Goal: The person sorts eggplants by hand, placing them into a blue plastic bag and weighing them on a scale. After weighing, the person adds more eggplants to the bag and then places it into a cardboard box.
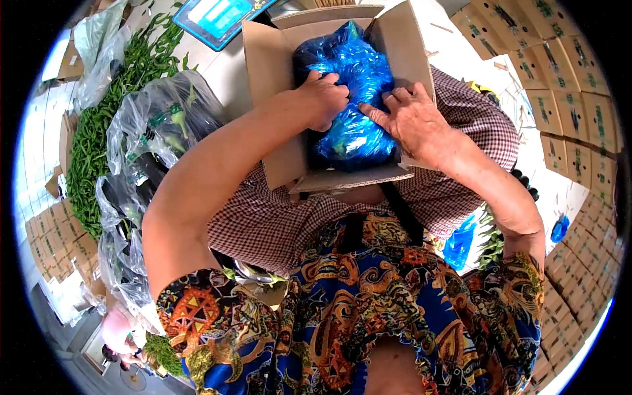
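A blue plastic bag [359, 72], full and bulging, sits inside an open cardboard box [270, 66] on my lap. Something dark with green bits shows faintly through its film. My left hand [321, 100] is curled against the left side of the bag, its fingers closed on the film. On the opposite side, my right hand [415, 122] lies spread, thumb stretched over the bag and fingers near the box's right flap. The flaps stand up and outward around the bag.
Clear plastic bags [187, 99] of dark eggplants lie to the left, beside a heap of green peppers [92, 158]. A blue-framed screen [217, 20] is beyond the box. Stacked cartons [566, 79] line the right side; more cartons [59, 230] stand far left.
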A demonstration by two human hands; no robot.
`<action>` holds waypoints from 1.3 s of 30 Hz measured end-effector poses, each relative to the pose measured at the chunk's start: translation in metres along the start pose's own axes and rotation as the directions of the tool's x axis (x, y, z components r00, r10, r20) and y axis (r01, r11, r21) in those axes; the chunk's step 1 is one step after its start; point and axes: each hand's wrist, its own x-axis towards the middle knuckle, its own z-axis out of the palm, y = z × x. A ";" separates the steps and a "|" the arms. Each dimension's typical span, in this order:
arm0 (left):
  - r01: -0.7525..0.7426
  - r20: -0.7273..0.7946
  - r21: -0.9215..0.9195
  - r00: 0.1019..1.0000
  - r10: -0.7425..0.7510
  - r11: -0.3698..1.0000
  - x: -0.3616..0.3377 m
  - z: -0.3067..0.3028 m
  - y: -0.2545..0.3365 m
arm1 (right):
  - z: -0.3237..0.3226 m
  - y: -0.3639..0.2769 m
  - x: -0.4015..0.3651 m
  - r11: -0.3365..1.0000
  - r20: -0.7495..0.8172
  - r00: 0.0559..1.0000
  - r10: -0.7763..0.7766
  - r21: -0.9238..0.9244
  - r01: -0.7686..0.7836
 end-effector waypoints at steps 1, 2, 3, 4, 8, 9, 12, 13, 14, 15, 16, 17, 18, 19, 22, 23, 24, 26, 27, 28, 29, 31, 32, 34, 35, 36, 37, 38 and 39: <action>-0.052 -0.186 0.009 0.981 0.053 0.999 -0.002 0.011 -0.005 | 0.009 0.005 -0.001 1.000 -0.081 0.997 -0.017 0.024 0.019; -0.060 -0.194 0.040 0.979 0.066 0.997 -0.002 0.013 -0.007 | 0.020 0.008 -0.002 0.998 -0.159 0.987 -0.028 0.051 0.036; -0.067 -0.206 0.070 0.975 0.080 0.995 -0.001 0.014 -0.009 | 0.026 0.011 0.000 0.997 -0.370 0.926 -0.078 -0.006 0.082; -0.069 -0.221 0.097 0.971 0.090 0.993 0.001 0.016 -0.011 | 0.029 0.015 0.000 0.997 -0.360 0.932 -0.055 0.031 0.071; -0.084 -0.444 0.070 0.890 0.107 0.994 -0.002 0.034 -0.013 | 0.027 0.016 0.013 0.988 -0.235 0.972 0.015 0.152 0.022; -0.068 -0.453 0.045 0.888 0.082 0.997 -0.004 0.034 -0.012 | 0.018 0.013 0.015 0.989 -0.155 0.988 0.025 0.148 -0.002; 0.005 -0.410 -0.004 0.912 -0.006 1.000 -0.010 0.032 -0.008 | 0.016 0.007 0.019 0.992 -0.092 0.995 0.026 0.125 -0.014; 0.038 -0.348 0.003 0.937 -0.034 0.999 -0.016 0.024 -0.003 | 0.016 0.003 0.019 0.991 -0.102 0.994 0.034 0.133 -0.020; 0.066 -0.283 0.017 0.957 -0.059 0.998 -0.020 0.018 -0.003 | 0.017 0.002 0.018 0.989 -0.114 0.992 0.046 0.145 -0.029; 0.095 -0.299 0.050 0.951 -0.075 0.994 -0.026 0.018 -0.011 | 0.023 0.001 0.020 0.987 -0.170 0.984 0.061 0.158 -0.034; 0.129 -0.317 0.082 0.944 -0.096 0.988 -0.036 0.019 -0.023 | 0.023 0.001 0.023 0.986 -0.108 0.992 0.061 0.161 -0.044; 0.166 -0.333 0.112 0.935 -0.120 0.980 -0.043 0.021 -0.030 | 0.022 0.002 0.028 0.985 -0.046 0.997 0.058 0.164 -0.049; 0.156 -0.311 0.125 0.944 -0.111 0.980 -0.045 0.022 -0.028 | 0.022 0.000 0.033 0.985 0.019 0.999 0.046 0.168 -0.049; 0.148 -0.293 0.142 0.951 -0.101 0.979 -0.046 0.020 -0.026 | 0.019 -0.003 0.039 0.977 0.050 0.998 0.033 0.208 -0.043; 0.214 -0.354 0.056 0.917 -0.181 0.975 -0.039 0.022 -0.024 | 0.009 -0.008 0.054 0.947 0.156 0.988 -0.001 0.316 -0.049; 0.236 -0.390 -0.007 0.894 -0.220 0.972 -0.036 0.023 -0.024 | 0.016 -0.007 0.059 0.943 0.137 0.991 -0.013 0.330 -0.033; 0.256 -0.420 -0.075 0.868 -0.263 0.964 -0.034 0.023 -0.023 | 0.013 -0.006 0.057 0.943 0.147 0.989 -0.002 0.329 -0.047; 0.099 -0.704 -0.238 0.668 -0.242 0.966 -0.020 0.032 -0.024 | 0.006 -0.004 0.052 0.944 0.165 0.986 -0.002 0.326 -0.052; 0.005 -0.810 -0.288 0.532 -0.247 0.958 -0.016 0.033 -0.026 | 0.010 -0.002 0.050 0.937 0.141 0.990 -0.025 0.349 -0.027; 0.031 -0.759 -0.256 0.612 -0.221 0.966 -0.014 0.036 -0.027 | 0.014 -0.004 0.053 0.948 0.134 0.991 -0.015 0.316 -0.029; 0.050 -0.701 -0.223 0.686 -0.196 0.973 -0.010 0.039 -0.027 | 0.017 -0.005 0.054 0.959 0.130 0.991 -0.004 0.282 -0.034; 0.137 -0.514 -0.179 0.831 -0.212 0.974 -0.010 0.033 -0.016 | 0.018 -0.007 0.056 0.975 0.198 0.980 0.012 0.217 -0.056; 0.135 -0.505 -0.163 0.840 -0.200 0.977 -0.009 0.031 -0.016 | 0.016 -0.008 0.056 0.977 0.210 0.978 0.012 0.206 -0.056; 0.136 -0.489 -0.122 0.854 -0.179 0.983 -0.009 0.024 -0.020 | 0.010 -0.009 0.057 0.982 0.224 0.974 0.014 0.180 -0.055; 0.136 -0.508 -0.175 0.836 -0.208 0.975 -0.006 0.024 -0.020 | 0.007 -0.007 0.056 0.980 0.210 0.977 0.017 0.189 -0.058; 0.101 -0.566 -0.246 0.793 -0.227 0.964 -0.008 0.020 -0.021 | 0.006 -0.004 0.053 0.978 0.201 0.979 0.020 0.202 -0.062; 0.058 -0.617 -0.313 0.747 -0.249 0.948 -0.012 0.011 -0.022 | 0.006 0.000 0.048 0.974 0.193 0.981 0.023 0.217 -0.065; 0.009 -0.659 -0.376 0.700 -0.274 0.927 -0.017 0.002 -0.024 | 0.006 0.001 0.046 0.970 0.187 0.982 0.024 0.235 -0.068; -0.045 -0.693 -0.435 0.655 -0.302 0.899 -0.021 -0.006 -0.025 | 0.003 -0.001 0.045 0.957 0.142 0.976 0.167 0.214 -0.195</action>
